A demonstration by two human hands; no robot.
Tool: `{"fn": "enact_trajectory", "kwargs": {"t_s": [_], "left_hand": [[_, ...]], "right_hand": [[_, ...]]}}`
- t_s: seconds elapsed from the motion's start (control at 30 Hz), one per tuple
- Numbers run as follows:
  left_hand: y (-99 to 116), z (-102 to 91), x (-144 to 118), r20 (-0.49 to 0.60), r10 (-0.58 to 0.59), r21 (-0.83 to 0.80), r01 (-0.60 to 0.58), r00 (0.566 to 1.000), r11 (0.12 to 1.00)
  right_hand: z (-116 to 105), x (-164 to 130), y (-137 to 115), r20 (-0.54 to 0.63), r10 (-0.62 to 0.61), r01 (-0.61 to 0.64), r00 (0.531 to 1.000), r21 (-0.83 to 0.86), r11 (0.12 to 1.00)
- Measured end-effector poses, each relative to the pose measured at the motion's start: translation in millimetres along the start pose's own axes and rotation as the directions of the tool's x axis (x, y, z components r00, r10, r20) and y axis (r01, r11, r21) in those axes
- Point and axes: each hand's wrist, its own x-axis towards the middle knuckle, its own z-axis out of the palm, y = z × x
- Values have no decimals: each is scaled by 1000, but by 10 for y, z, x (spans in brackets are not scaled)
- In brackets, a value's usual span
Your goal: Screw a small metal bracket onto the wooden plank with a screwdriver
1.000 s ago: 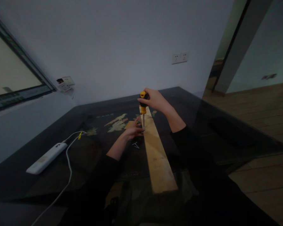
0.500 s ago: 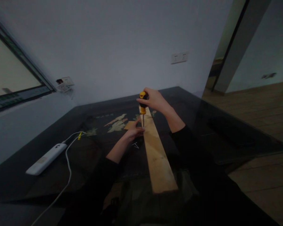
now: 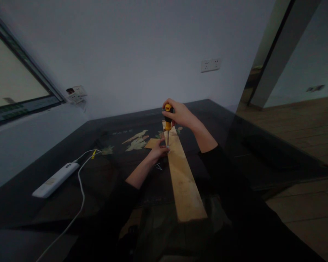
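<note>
My right hand (image 3: 180,113) grips the yellow-and-black handle of a screwdriver (image 3: 168,122), held upright with its tip down on a long pale wooden plank (image 3: 183,178). The plank lies lengthwise on a dark glossy table (image 3: 104,182). My left hand (image 3: 159,151) rests at the plank's left edge, its fingers pinched around the screwdriver's tip; what they hold there is too small to see. A couple of small screws (image 3: 158,167) lie on the table just left of the plank.
A white power strip (image 3: 56,179) with a white cable (image 3: 80,189) lies at the table's left. A smaller wooden piece (image 3: 152,143) sits beyond my left hand. Wall sockets (image 3: 210,65) are on the back wall. The table's right edge borders a wooden floor (image 3: 303,123).
My right hand has turned a little on the screwdriver handle; both hands and the plank stay in the same place. The view shifted slightly.
</note>
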Motion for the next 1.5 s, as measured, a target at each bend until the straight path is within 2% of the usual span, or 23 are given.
{"fn": "enact_trajectory", "kwargs": {"t_s": [0.2, 0.3, 0.37, 0.5, 0.6, 0.7, 0.87, 0.93, 1.0, 1.07, 1.17, 1.23, 1.3, 1.43, 1.5], "left_hand": [[-29, -11, 17, 6, 4, -25, -4, 1000, 1000], [-28, -15, 15, 4, 7, -27, -7, 1000, 1000], [-21, -14, 8, 2, 6, -36, -6, 1000, 999], [-21, -10, 8, 3, 5, -45, -5, 1000, 999], [-45, -14, 36, -6, 15, -33, -15, 1000, 999], [-70, -19, 65, -14, 22, -26, -22, 1000, 999], [-75, -17, 64, -5, 27, -27, -27, 1000, 999], [-68, -11, 52, -15, 26, -23, -27, 1000, 999], [-60, -2, 40, -20, 26, -21, -27, 999, 999], [-50, 7, 31, -14, 29, -22, -30, 999, 999], [-41, 13, 30, -8, 25, -10, -25, 1000, 1000], [-40, 10, 36, -4, 22, 5, -22, 1000, 1000], [-42, 2, 41, 2, 23, 16, -23, 1000, 1000], [-32, -6, 27, -3, 22, 29, -22, 1000, 999], [-19, -1, 8, -3, 19, 29, -19, 1000, 999]], "right_hand": [[-70, -26, -25, 128, -3, -14, 992, 133, 991], [-86, -31, -14, 145, -24, 2, 989, 149, 989], [-69, -24, -9, 87, -26, 20, 996, 74, 997], [-1, -4, -20, -126, -27, -4, 992, -247, 969], [24, -2, -29, -182, -17, -52, 983, -366, 929], [0, -12, -26, -110, -18, -16, 994, -301, 953], [-105, -41, -15, 122, -24, 29, 992, -35, 999], [-128, -47, -15, 142, -39, 40, 989, -7, 999], [-121, -43, -16, 111, -64, 69, 992, -38, 997], [-84, -29, -17, 35, -77, 82, 996, -142, 987], [-13, -4, -14, -96, -65, 29, 993, -336, 941], [11, 2, -13, -126, -49, -4, 991, -387, 922], [0, -6, -17, -82, -37, 6, 996, -353, 936], [-106, -48, -52, 102, -39, 56, 994, -169, 984], [-160, -65, -67, 159, -43, 60, 986, -102, 993]]}}
